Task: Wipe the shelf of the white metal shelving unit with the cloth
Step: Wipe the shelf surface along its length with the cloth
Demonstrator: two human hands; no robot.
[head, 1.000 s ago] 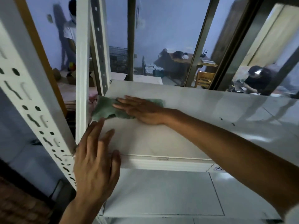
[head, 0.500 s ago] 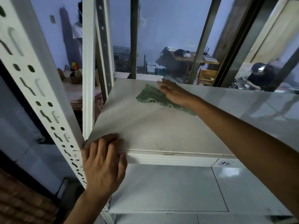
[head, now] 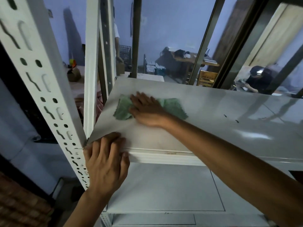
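My right hand (head: 147, 110) lies flat, fingers straight, pressing the green cloth (head: 173, 107) onto the white shelf (head: 213, 128), toward its far left part. Nearer me, my left hand (head: 105, 161) curls over the shelf's front lip beside the perforated white upright (head: 49, 95).

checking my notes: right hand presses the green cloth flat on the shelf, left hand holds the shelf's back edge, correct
Not quite. The left hand holds the shelf's front edge, at its near left corner, as the head view shows. The right hand does press the green cloth flat.
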